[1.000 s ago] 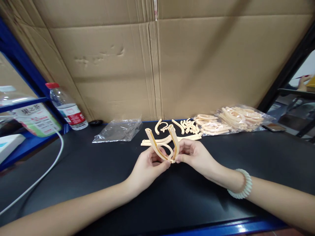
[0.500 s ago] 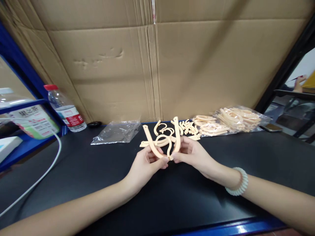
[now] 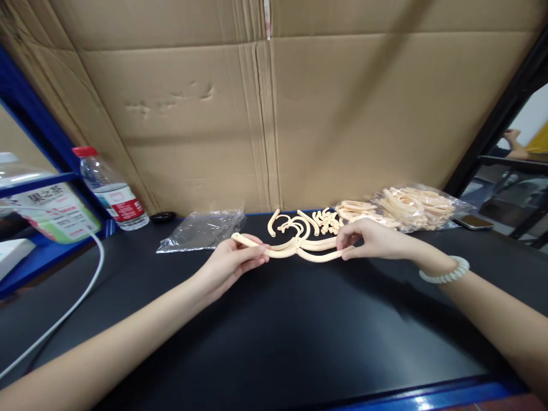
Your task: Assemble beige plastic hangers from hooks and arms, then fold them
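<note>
A pair of curved beige bars (image 3: 321, 258), meeting at a small joint in the middle, is held out low over the black table. My left hand (image 3: 233, 261) is closed on the left bar, with the holed end sticking out past the fingers. On the other side my right hand (image 3: 372, 242) pinches the right bar's outer end between thumb and fingers. A thin beige arc rises by the joint, partly overlapped by similar pieces behind. Just beyond lie loose curved pieces (image 3: 273, 224) and a heap of small beige parts (image 3: 327, 220).
Bagged beige parts (image 3: 422, 206) lie at the back right beside a phone (image 3: 473, 222). A flat clear plastic bag (image 3: 201, 229) and a red-capped bottle (image 3: 113, 191) are at the back left. A white cable (image 3: 81, 302) crosses the left side. Cardboard (image 3: 192, 114) walls the back.
My hands have moved apart from the joint, left hand leftward, right hand rightward and up. The bars have gone from an upright V to lying nearly flat and spread wide.
</note>
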Available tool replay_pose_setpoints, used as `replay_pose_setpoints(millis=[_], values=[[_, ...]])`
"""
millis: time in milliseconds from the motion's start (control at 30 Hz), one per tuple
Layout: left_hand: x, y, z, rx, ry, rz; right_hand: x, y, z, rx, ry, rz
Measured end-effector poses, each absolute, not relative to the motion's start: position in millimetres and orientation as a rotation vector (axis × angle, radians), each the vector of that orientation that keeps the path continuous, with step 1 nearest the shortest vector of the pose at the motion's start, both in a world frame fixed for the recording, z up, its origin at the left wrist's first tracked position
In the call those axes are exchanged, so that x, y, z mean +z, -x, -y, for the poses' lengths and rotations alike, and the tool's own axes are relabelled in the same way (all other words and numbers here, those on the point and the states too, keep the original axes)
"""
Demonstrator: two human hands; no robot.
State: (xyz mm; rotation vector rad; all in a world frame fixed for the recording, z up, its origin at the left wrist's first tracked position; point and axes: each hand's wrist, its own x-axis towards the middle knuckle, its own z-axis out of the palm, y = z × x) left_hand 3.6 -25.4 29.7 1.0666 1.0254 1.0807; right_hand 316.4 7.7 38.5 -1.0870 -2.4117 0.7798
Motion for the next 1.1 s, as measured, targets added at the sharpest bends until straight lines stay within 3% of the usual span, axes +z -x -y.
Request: replay_pose_setpoints(millis=[300,533,1100], values=[[33.6,25.1,5.1,0.871,-2.227,-1.099,34.0,-319.2,-11.1,0.374,1.222,2.541],[35.0,23.9,9.5,0.453,-3.096,-0.902,30.5,-317.5,-13.2,0.26,1.21,2.565],[29.3,23.2,8.9,0.366,-3.328,-1.025,26.5,-320.4,-17.7,0.123,1.13,2.58]])
